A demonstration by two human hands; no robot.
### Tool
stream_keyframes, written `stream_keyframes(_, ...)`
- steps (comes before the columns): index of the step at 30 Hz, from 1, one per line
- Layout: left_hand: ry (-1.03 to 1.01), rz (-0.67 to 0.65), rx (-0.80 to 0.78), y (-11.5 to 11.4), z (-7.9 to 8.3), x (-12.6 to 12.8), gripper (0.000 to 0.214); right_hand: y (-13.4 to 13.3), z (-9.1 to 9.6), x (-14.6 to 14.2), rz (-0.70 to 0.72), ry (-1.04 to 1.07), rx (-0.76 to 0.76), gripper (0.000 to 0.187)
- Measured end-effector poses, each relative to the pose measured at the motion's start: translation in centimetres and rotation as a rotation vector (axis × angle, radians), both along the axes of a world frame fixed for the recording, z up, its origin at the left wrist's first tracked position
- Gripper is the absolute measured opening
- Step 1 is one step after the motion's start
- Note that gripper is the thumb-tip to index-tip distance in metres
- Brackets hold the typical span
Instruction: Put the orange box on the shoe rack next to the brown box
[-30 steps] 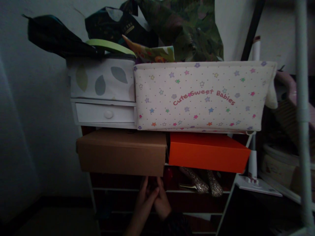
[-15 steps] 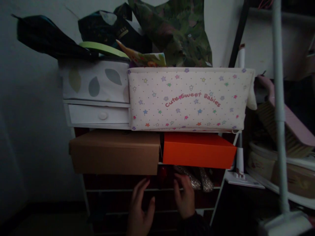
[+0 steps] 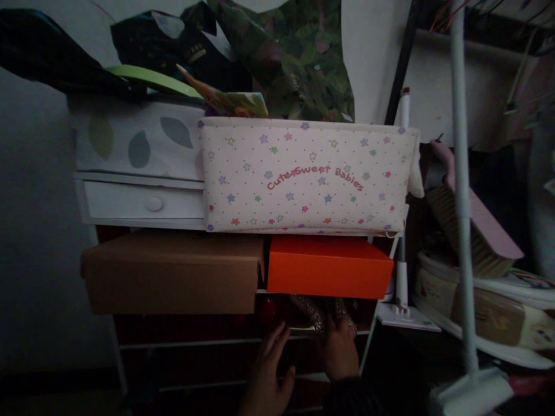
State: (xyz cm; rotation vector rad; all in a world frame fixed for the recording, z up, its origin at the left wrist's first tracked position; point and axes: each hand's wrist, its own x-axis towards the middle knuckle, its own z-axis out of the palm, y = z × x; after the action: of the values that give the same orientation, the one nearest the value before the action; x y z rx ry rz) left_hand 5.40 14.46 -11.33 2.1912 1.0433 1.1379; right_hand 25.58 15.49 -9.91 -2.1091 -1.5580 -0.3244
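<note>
A pair of glittery shoes shows on the dark shelf below the orange box: a left shoe and a right shoe. My right hand is at their near ends, its fingers curled over them and partly lost in the dark. Lower and to the left is my left hand, holding nothing, with thumb and fingers apart in front of the shelf edge. Just beyond its fingertips, a shiny red thing sits in shadow; its kind is unclear.
Above the hands, a brown cardboard box and an orange box jut out from the rack. A star-print fabric bin stands on top beside a white drawer. At right are a pale pole and a pink brush.
My right hand has moved forward and right onto the glittery shoes. My left hand has shifted right, still open. The view has turned slightly, so the rack sits farther left.
</note>
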Motion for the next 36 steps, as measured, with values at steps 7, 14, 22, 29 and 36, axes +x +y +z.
stream_keyframes(7, 0.054, -0.023, -0.077, 1.3, -1.6, 2.0, 0.079, 0.4, 0.0, 0.0, 0.033, -0.049, 0.021, 0.045)
stream_keyframes(14, 0.08, 0.004, -0.095, 1.6, -1.8, 2.4, 0.079, 0.2, 1.1, -0.9, 0.031, -0.02, -0.001, 0.04)
stream_keyframes(22, -0.01, -0.006, -0.134, 1.4, -2.2, 2.0, 0.083, 0.8, 0.5, -2.9, 0.313, 0.297, 0.359, 0.059)
stream_keyframes(29, -0.073, 0.03, -0.104, 2.0, -3.2, 1.5, 0.078, 1.6, 0.7, -5.4, 0.373, 0.621, 0.525, 0.055)
stream_keyframes(36, -0.112, 0.097, -0.156, 2.2, -2.6, 0.9, 0.075, 2.5, 0.1, -6.4, 0.324, 0.684, 0.55, 0.069)
